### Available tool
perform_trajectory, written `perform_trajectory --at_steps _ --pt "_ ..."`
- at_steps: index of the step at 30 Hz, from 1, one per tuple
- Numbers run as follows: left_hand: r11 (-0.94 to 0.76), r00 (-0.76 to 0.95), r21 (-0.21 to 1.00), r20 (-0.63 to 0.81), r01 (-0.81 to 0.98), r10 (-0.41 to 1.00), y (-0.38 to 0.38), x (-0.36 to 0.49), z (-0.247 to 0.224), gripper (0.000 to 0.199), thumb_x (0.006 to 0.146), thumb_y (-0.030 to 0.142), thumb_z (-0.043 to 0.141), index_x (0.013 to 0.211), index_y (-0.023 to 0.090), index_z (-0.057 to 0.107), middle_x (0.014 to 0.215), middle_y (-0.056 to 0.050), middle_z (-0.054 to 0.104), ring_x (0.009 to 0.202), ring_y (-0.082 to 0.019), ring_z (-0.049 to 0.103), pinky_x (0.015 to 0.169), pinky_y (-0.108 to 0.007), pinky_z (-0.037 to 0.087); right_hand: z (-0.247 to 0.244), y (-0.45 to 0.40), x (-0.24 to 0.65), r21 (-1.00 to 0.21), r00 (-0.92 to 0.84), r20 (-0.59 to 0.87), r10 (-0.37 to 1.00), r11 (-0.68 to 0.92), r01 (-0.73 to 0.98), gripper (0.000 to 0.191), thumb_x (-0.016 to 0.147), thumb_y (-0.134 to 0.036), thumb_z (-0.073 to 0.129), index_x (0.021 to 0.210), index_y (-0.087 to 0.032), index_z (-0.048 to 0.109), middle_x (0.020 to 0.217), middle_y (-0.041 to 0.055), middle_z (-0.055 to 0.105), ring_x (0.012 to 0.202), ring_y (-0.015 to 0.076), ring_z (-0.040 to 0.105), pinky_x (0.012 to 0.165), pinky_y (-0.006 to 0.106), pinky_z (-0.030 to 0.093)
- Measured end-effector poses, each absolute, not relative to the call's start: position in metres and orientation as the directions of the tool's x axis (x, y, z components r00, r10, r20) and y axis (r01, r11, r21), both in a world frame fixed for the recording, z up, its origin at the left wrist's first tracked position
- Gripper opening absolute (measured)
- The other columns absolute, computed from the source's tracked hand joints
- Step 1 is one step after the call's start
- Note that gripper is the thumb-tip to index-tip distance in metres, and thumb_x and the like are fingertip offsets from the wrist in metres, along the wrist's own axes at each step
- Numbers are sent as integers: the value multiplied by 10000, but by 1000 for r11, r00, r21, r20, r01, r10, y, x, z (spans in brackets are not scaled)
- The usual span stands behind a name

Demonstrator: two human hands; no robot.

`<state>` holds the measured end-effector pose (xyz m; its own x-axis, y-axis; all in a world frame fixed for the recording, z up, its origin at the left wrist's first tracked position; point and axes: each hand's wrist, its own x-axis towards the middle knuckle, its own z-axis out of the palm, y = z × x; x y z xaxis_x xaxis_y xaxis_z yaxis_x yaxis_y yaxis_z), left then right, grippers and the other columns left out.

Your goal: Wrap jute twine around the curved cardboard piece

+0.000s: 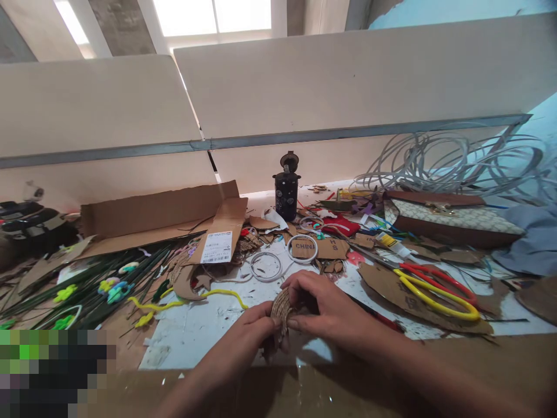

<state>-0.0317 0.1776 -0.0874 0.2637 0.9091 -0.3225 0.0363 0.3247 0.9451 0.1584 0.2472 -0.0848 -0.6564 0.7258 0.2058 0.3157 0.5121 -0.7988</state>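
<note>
Between my two hands is a small tan piece wrapped in rows of twine [282,309], held above the front of the white table. My left hand [256,328] pinches its left side with thumb and fingers. From the right, my right hand [317,307] grips its upper and right side, the thumb pressed on the near face. Part of the piece is hidden behind my fingers. Just beyond my hands lie a white ring [266,266] and a second white ring [301,249]. A yellow fuzzy stem [224,292] runs along the table toward my left hand.
Red-and-yellow-handled scissors [439,290] lie on cardboard at right. Behind stand a black bottle [286,194] with its lid up and a patterned handbag [448,220]. An open cardboard box [161,212] and green stems with fuzzy flowers [65,293] are at left. Coiled tubing [456,159] fills the back right.
</note>
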Motion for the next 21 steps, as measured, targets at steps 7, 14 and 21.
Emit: perform_trajectory --at_steps 7,14,21 --pt "355 231 935 -347 7 909 176 -31 -88 139 760 292 596 811 174 651 751 -9 572 762 -186 511 695 -280 360 -85 248 160 -795 -667 205 717 519 314 249 698 -155 772 835 -204 571 915 18 639 872 211 556 773 320 412" --pt "346 237 938 -339 11 910 176 -30 -86 141 744 306 610 798 182 651 753 -8 575 777 -199 518 738 -301 389 -84 248 161 -797 -675 207 708 522 303 240 707 -152 766 858 -206 587 912 10 641 861 200 554 757 303 406" --pt "288 287 957 -285 31 915 174 -29 -83 186 825 334 585 880 163 637 772 0 572 718 -161 472 664 -271 342 -78 242 158 -773 -658 190 728 525 358 257 682 -119 771 811 -197 563 927 20 646 856 198 532 762 310 390"
